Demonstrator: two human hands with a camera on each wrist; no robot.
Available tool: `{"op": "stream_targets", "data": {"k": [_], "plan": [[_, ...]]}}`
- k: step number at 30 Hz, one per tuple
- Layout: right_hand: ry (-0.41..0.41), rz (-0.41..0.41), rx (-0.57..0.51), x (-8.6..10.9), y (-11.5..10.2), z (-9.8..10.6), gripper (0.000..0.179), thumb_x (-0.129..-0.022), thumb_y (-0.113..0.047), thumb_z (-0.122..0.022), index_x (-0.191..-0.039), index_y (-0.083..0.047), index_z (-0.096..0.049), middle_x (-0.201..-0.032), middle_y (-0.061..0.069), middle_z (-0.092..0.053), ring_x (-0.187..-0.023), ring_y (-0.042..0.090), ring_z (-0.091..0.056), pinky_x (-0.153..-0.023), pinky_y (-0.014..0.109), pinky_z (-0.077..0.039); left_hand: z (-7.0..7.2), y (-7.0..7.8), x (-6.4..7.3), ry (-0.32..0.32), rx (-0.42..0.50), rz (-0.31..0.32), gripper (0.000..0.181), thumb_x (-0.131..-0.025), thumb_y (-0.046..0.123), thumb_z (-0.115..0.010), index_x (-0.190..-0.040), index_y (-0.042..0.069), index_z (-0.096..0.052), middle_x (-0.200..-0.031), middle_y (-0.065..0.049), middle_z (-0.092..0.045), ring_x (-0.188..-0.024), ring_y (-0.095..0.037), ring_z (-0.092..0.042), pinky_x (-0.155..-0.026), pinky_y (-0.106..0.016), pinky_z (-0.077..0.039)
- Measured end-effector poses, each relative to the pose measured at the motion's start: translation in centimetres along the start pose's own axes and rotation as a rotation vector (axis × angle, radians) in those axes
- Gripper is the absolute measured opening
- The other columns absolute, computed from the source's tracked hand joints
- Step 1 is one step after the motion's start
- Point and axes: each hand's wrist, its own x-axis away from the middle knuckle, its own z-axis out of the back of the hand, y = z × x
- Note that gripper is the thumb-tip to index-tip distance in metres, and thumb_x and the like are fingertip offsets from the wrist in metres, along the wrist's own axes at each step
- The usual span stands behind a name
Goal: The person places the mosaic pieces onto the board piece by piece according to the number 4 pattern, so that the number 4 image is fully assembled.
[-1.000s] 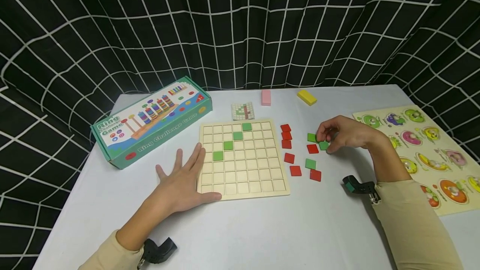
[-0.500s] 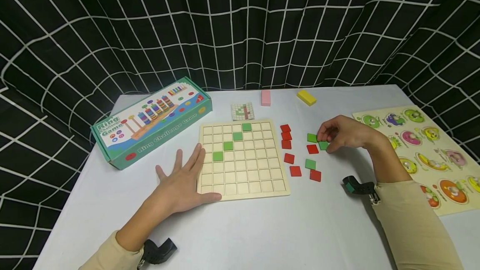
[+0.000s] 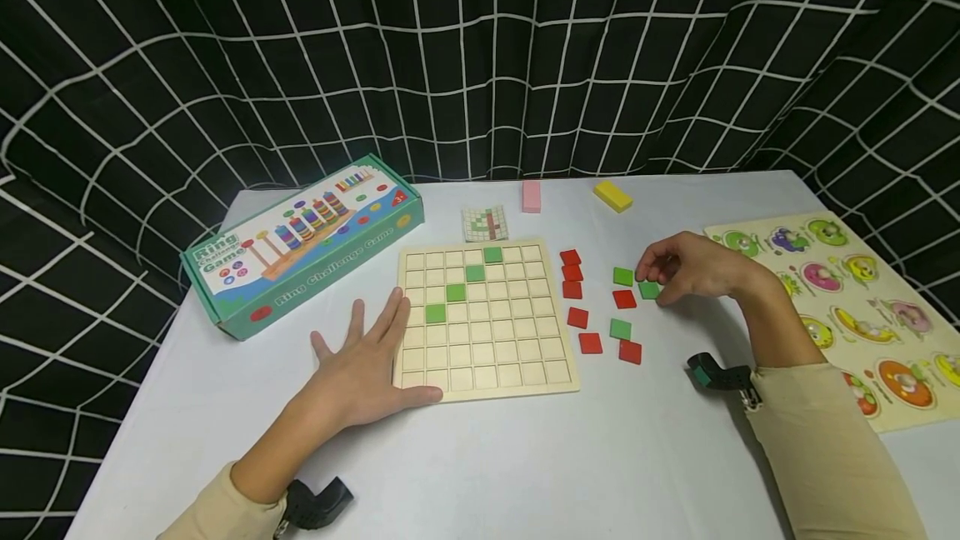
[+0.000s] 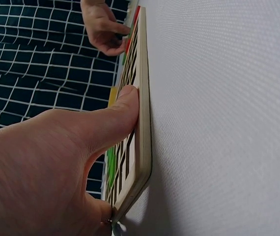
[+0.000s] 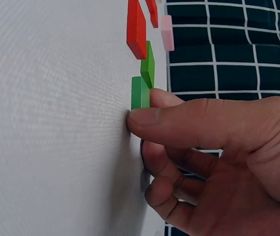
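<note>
A wooden grid board (image 3: pixel 495 354) lies flat on the table, with several green tiles (image 3: pixel 456 292) set in a diagonal in its cells. My left hand (image 3: pixel 358 373) spreads straight fingers along the board's left edge. Its thumb (image 4: pixel 115 115) rests on the front rim. Right of the loose pieces, my right hand (image 3: pixel 696 267) pinches a green square tile (image 5: pixel 139 91) between thumb and fingertips, low at the tabletop. Another green tile (image 3: pixel 623 276) lies just left of that one. A red tile (image 3: pixel 624 298) and a green tile (image 3: pixel 620 328) lie nearby.
Several red tiles (image 3: pixel 572 272) lie along the board's right side. Behind the board are a small pattern card (image 3: pixel 485 224), a pink block (image 3: pixel 531 197) and a yellow block (image 3: pixel 612 196). A game box (image 3: pixel 300 248) stands at left, a fruit picture board (image 3: pixel 862 307) at right.
The green tile in my right hand has shifted very slightly right, leaving a small gap to the neighbouring green tile. My left hand has stayed in place.
</note>
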Motion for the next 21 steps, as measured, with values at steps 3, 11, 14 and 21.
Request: {"op": "stream_targets", "data": {"k": [3, 11, 14, 21], "plan": [[0.004, 0.003, 0.013, 0.18, -0.11, 0.0, 0.034, -0.073, 0.003, -0.085, -0.105, -0.001, -0.073, -0.092, 0.008, -0.065, -0.087, 0.021, -0.055, -0.069, 0.024, -0.051, 0.06, 0.04, 0.07, 0.002, 0.004, -0.003, 0.129, -0.078, 0.082, -0.068, -0.169, 0.014, -0.009, -0.178, -0.002, 0.0, -0.158, -0.054, 0.0, -0.1, -0.095, -0.001], [0.009, 0.005, 0.033, 0.35, -0.37, -0.14, 0.031, -0.075, 0.001, -0.086, -0.103, -0.004, -0.074, -0.093, 0.008, -0.067, -0.088, 0.024, -0.057, -0.071, 0.025, -0.052, -0.17, 0.0, 0.08, -0.008, 0.012, 0.006, 0.128, -0.078, 0.081, -0.069, -0.169, 0.015, -0.008, -0.177, 0.0, 0.002, -0.159, -0.052, 0.003, -0.101, -0.094, 0.001], [0.019, 0.008, 0.031, 0.41, -0.25, -0.11, 0.031, -0.076, 0.0, -0.086, -0.104, -0.004, -0.075, -0.095, 0.008, -0.068, -0.089, 0.023, -0.057, -0.071, 0.025, -0.052, -0.24, -0.06, 0.01, -0.008, 0.011, 0.007, 0.128, -0.078, 0.081, -0.069, -0.169, 0.015, -0.007, -0.177, 0.001, 0.003, -0.159, -0.052, 0.003, -0.101, -0.094, 0.001], [0.05, 0.011, 0.005, 0.57, -0.49, 0.22, 0.033, -0.077, 0.001, -0.084, -0.108, -0.003, -0.075, -0.101, 0.009, -0.071, -0.091, 0.024, -0.059, -0.072, 0.026, -0.053, -0.07, 0.0, 0.06, 0.0, 0.005, 0.005, 0.128, -0.078, 0.081, -0.069, -0.169, 0.015, -0.008, -0.178, 0.0, 0.0, -0.159, -0.052, 0.001, -0.101, -0.094, -0.001]]}}
